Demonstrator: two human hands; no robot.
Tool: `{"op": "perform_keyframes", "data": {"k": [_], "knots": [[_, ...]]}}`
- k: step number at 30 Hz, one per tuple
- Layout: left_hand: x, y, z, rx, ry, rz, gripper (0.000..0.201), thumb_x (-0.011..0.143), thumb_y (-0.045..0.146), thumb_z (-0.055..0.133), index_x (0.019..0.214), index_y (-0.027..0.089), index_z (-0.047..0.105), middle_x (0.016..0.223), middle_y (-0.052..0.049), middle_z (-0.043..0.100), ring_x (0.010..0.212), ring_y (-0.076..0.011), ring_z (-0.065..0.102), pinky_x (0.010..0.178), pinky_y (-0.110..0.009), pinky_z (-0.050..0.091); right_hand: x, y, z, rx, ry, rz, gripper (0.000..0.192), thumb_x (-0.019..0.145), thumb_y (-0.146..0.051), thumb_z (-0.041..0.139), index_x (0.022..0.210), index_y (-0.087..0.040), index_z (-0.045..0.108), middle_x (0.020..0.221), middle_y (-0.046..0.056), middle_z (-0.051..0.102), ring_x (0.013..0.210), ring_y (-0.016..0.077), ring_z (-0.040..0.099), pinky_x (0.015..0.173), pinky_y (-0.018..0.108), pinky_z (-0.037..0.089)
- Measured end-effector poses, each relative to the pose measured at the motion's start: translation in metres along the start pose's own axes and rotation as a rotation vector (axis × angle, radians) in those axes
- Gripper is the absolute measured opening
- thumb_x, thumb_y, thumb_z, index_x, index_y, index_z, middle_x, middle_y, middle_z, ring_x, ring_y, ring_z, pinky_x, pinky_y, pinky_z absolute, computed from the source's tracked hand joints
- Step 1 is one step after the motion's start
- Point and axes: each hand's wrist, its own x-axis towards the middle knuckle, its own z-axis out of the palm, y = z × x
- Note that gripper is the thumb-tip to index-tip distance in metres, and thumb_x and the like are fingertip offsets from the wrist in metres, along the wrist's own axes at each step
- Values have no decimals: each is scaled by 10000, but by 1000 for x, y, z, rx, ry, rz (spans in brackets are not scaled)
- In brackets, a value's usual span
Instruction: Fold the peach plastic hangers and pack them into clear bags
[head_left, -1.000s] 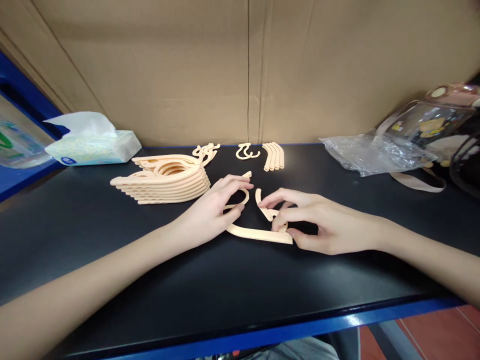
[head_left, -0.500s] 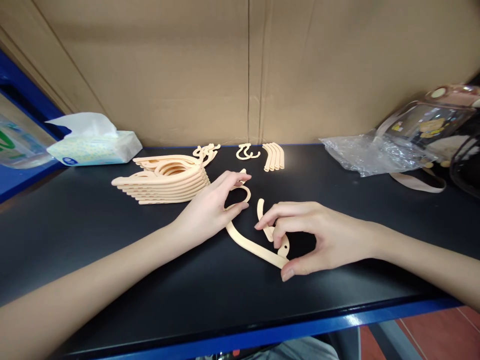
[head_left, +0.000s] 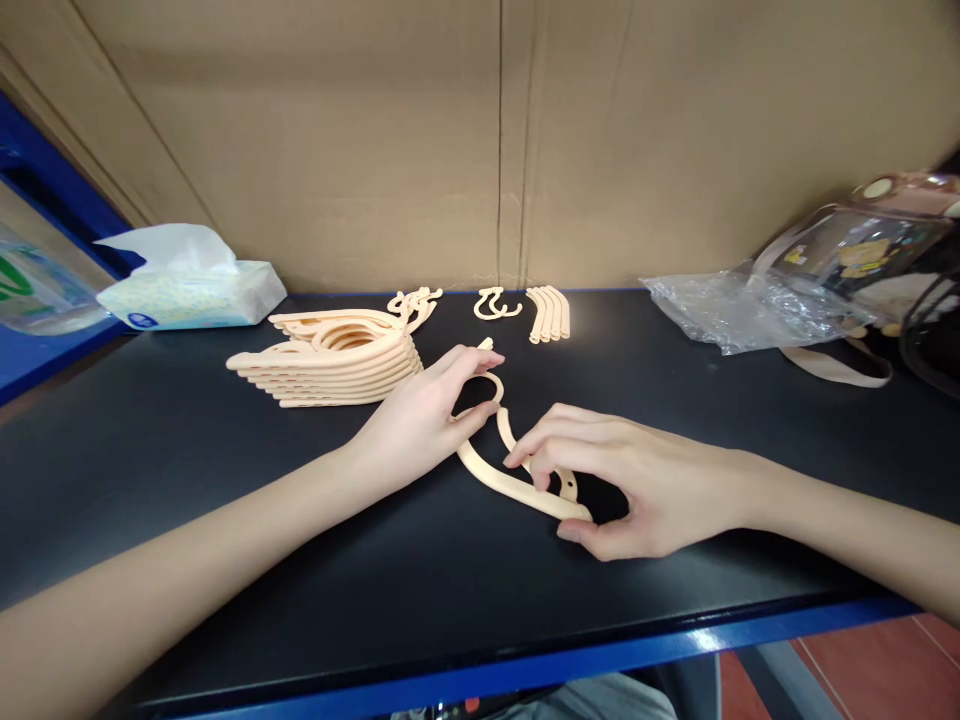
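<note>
A peach plastic folding hanger (head_left: 501, 478) lies on the black table (head_left: 225, 520) between my hands. My left hand (head_left: 424, 418) pinches its hook end between thumb and fingers. My right hand (head_left: 622, 475) grips the hanger's arm pieces near their joint, thumb under the long curved arm and fingers over the shorter piece. A stack of several finished hangers (head_left: 334, 358) sits just left of my left hand.
Loose hooks (head_left: 496, 304) and a row of curved arm pieces (head_left: 549, 312) lie at the back by the cardboard wall. A tissue pack (head_left: 187, 290) is at the back left. A crumpled clear bag (head_left: 739, 308) and a transparent pouch (head_left: 862, 250) are at the right.
My right hand swung the arm pieces toward me and then back toward the hook, bringing the short piece close to my left hand. My left hand stayed on the hook.
</note>
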Motion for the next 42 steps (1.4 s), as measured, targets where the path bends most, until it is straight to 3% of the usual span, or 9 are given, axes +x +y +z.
{"op": "perform_keyframes", "data": {"k": [5,8,12,19,24,28,35,42], "knots": [[-2,1,-2,2,-46,-9,304,960,280,490,1256,206,487,1238,-55,583,1127,-221,606,951,-374,505,-1,0,2,-15,-13,49,537,740,-43,543,1239,-217,447,1230,75,562,1031,170,558,855,294,473],[-2,3,-3,8,-69,-4,307,979,292,451,1274,209,477,1250,-57,573,1063,-207,624,907,-356,511,-1,3,0,-39,-5,32,595,750,-16,501,1301,-222,413,1265,69,542,1058,161,551,872,281,462],[-1,7,-5,60,-126,46,306,991,278,410,1281,204,474,1210,-55,582,945,-181,639,816,-325,515,-2,12,-6,-158,52,1,497,783,-19,488,1247,-198,481,1123,52,616,1014,166,539,899,311,430],[-4,4,-3,34,-160,159,400,956,83,330,1318,205,449,1314,-65,523,1226,-173,509,1001,-301,445,0,31,-9,-334,197,50,357,854,-27,455,1154,-192,558,1027,43,642,936,170,536,865,331,406],[-4,-2,-2,40,-119,160,489,903,-18,317,1315,205,458,1349,-55,507,1256,-160,484,1060,-329,417,0,35,-8,-378,304,116,205,916,-138,487,1091,-190,582,940,40,648,879,177,570,810,322,420],[-2,-3,0,73,-120,165,487,906,-20,334,1312,216,465,1355,-49,506,1245,-167,490,1056,-351,424,-1,32,-9,-369,289,175,176,950,-218,496,1096,-199,593,818,-2,640,797,153,574,789,309,407],[-3,-1,-1,84,-84,170,406,954,61,374,1325,215,438,1351,-55,509,1217,-176,504,1055,-364,433,-1,27,-11,-332,252,220,225,978,-335,487,1138,-209,582,893,-9,658,855,143,583,843,312,393],[-2,3,-2,70,-101,140,450,932,113,457,1365,219,400,1378,-58,494,1264,-194,470,1096,-391,403,-2,28,-13,-423,196,247,304,990,-402,443,1148,-180,579,948,29,638,888,177,570,844,349,394]]}}
